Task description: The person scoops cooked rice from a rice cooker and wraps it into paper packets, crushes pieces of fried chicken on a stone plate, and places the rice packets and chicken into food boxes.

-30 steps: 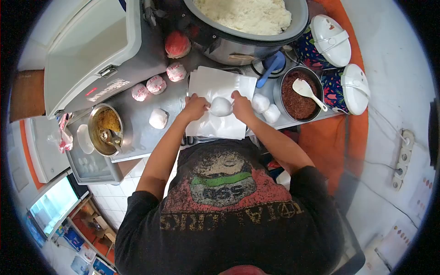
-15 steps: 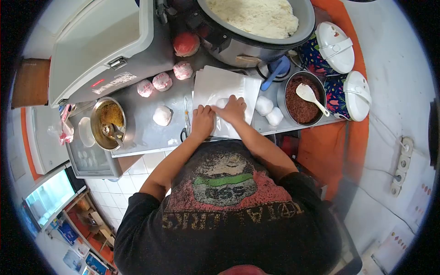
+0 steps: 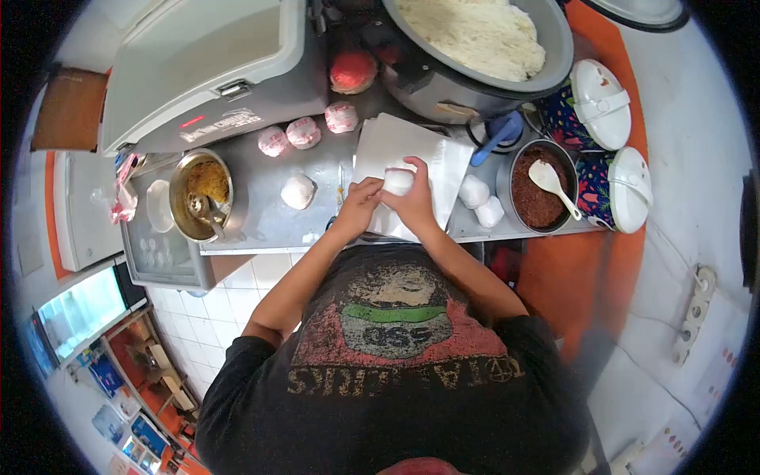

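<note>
Head view shows a white wrapped bundle point(image 3: 398, 180) over a stack of white paper sheets point(image 3: 381, 141) on the metal counter point(image 3: 261, 226). The right hand point(image 3: 413, 199) cups it, thumb and fingers spread around it; the left hand point(image 3: 360, 207) has its fingers bent in at the bundle's left side, and whether they pinch it cannot be told. Beyond the paper, a big pot point(image 3: 559, 49) holds white rice point(image 3: 471, 36). To the right, a round pan point(image 3: 505, 192) contains reddish-brown crumbly food point(image 3: 526, 202), with a white spoon point(image 3: 546, 177) lying on it, handle across the rim. Two floral containers point(image 3: 592, 188) beside it wear white lids, their contents hidden. Far left, a metal bowl point(image 3: 179, 186) holds yellow food point(image 3: 207, 179) and a ladle point(image 3: 199, 208).
</note>
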`<control>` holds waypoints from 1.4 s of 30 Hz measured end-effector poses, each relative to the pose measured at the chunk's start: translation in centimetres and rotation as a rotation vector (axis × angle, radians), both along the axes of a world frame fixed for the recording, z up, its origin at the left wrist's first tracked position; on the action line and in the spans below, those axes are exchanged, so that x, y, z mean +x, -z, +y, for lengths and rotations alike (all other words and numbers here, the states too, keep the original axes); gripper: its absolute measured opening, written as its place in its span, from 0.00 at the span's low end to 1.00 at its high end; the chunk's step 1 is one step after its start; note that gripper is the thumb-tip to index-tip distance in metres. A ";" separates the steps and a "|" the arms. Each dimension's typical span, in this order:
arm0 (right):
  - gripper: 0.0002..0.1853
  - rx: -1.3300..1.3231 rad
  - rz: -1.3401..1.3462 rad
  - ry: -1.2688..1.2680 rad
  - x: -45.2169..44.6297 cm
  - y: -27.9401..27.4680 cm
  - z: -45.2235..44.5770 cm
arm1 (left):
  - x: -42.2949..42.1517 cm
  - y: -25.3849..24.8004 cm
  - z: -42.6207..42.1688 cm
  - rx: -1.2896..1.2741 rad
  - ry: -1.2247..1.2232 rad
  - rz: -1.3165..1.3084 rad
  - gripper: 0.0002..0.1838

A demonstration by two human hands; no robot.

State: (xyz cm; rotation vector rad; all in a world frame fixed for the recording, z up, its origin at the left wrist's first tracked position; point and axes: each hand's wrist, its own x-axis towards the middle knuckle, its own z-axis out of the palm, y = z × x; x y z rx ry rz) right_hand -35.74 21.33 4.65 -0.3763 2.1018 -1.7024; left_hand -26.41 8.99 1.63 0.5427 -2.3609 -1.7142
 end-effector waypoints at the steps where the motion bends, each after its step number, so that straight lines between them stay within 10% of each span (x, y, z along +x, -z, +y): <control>1: 0.38 -0.008 -0.005 -0.011 -0.2 0.4 0.2 | 0.4 0.3 -0.7 0.081 0.079 -0.066 0.12; 5: 0.30 -0.119 -0.460 -0.141 0.0 0.1 1.4 | 2.8 -0.7 -4.8 -0.128 0.009 -0.255 0.20; 7: 0.28 -0.102 -0.677 -0.005 0.2 0.9 3.0 | 4.5 0.5 -7.5 -0.982 -0.326 -0.188 0.34; 10: 0.31 -0.070 -0.685 0.155 -0.8 3.2 6.4 | 6.7 3.8 -11.0 -0.846 -0.227 -0.497 0.44; 16: 0.27 -0.338 -0.866 0.314 -1.5 3.0 11.8 | 3.1 0.3 -9.8 -0.441 -0.160 -0.323 0.43; 22: 0.36 -0.594 -0.887 0.207 1.3 2.4 13.0 | -6.1 -8.5 5.3 -0.287 0.530 -0.303 0.46; 28: 0.33 -0.773 -0.895 0.257 4.8 2.8 17.2 | -9.4 -8.1 13.0 -0.424 0.921 -0.294 0.43; 30: 0.29 -0.801 -0.843 0.295 5.8 4.3 19.7 | -11.4 -4.7 13.4 -0.034 0.932 -0.139 0.40; 36: 0.27 -0.991 -0.772 0.633 5.8 6.6 25.5 | -17.2 1.9 14.7 -0.781 1.009 0.275 0.36; 42: 0.28 -1.062 -0.649 0.626 3.2 10.0 27.5 | -19.7 -0.4 15.5 -0.494 0.924 -0.135 0.33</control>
